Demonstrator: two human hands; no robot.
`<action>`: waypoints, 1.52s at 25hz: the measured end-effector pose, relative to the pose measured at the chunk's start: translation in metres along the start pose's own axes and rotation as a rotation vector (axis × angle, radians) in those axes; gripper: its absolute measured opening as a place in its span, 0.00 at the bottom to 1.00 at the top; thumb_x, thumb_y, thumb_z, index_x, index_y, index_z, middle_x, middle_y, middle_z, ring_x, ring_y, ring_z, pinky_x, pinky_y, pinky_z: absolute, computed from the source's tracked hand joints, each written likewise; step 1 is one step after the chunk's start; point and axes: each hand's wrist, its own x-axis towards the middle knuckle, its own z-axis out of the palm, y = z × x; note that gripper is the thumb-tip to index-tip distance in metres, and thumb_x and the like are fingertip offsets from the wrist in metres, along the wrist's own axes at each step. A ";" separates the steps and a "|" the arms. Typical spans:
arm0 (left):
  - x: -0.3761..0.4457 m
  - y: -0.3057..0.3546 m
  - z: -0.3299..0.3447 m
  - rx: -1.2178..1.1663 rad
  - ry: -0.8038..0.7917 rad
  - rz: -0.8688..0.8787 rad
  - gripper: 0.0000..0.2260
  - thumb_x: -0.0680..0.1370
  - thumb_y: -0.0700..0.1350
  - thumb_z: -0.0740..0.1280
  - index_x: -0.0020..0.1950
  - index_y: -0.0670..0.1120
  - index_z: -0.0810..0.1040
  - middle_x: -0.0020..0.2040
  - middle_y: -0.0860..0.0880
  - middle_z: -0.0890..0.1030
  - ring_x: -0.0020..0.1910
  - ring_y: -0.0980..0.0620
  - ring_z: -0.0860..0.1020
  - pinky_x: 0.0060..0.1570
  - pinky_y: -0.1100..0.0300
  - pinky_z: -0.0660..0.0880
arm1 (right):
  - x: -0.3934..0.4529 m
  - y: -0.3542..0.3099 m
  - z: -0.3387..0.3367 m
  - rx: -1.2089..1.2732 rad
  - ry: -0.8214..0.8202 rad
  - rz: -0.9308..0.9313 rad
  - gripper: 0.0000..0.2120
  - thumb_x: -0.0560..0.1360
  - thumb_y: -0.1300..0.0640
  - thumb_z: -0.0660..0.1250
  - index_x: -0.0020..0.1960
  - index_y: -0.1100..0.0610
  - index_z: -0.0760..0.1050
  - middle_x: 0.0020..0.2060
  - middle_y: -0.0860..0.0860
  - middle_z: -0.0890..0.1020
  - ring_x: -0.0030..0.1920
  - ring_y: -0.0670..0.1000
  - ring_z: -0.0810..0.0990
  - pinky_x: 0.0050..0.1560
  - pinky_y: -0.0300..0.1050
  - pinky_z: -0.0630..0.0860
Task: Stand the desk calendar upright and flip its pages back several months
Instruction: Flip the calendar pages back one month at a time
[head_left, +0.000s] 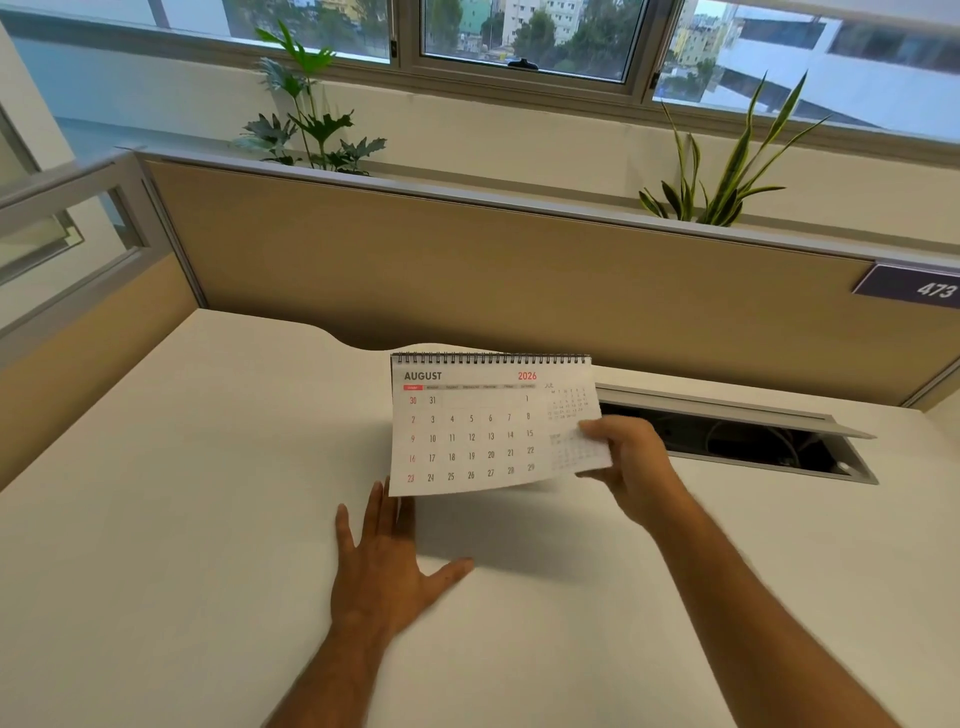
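Note:
A white spiral-bound desk calendar (467, 431) stands near the back middle of the desk, its black wire binding on top and the page "AUGUST 2026" facing me. My right hand (626, 457) pinches the lower right corner of that page, which is lifted clear of the desk with its bottom edge curling. My left hand (387, 564) lies flat on the desk in front of the calendar, fingers spread, fingertips at the page's lower left corner; whether they touch the calendar's base is hidden by the page.
The white desk (182, 493) is bounded by a tan partition (467, 260) at the back. An open cable tray (737, 436) with a raised lid sits right of the calendar. Plants (311, 124) stand behind the partition under windows. A "473" sign (919, 288) hangs at right.

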 end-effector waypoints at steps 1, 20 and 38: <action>0.000 0.000 0.000 -0.010 0.008 -0.001 0.53 0.65 0.84 0.46 0.80 0.52 0.41 0.82 0.49 0.55 0.81 0.48 0.50 0.77 0.34 0.41 | -0.001 -0.010 -0.001 0.127 -0.065 0.003 0.11 0.73 0.63 0.61 0.41 0.61 0.83 0.44 0.57 0.87 0.47 0.59 0.85 0.45 0.51 0.80; 0.002 0.000 0.001 0.085 -0.066 -0.045 0.56 0.63 0.85 0.39 0.78 0.47 0.37 0.81 0.47 0.41 0.79 0.49 0.36 0.76 0.35 0.37 | 0.039 -0.059 0.036 -0.354 0.027 -0.321 0.41 0.72 0.29 0.44 0.56 0.58 0.82 0.55 0.55 0.84 0.38 0.55 0.81 0.35 0.47 0.77; 0.002 0.001 0.001 0.098 -0.086 -0.048 0.56 0.63 0.84 0.38 0.79 0.47 0.37 0.81 0.46 0.39 0.79 0.49 0.34 0.76 0.36 0.36 | 0.032 0.056 0.019 -0.314 0.352 -0.145 0.17 0.77 0.55 0.67 0.66 0.54 0.75 0.60 0.52 0.80 0.53 0.52 0.78 0.57 0.56 0.79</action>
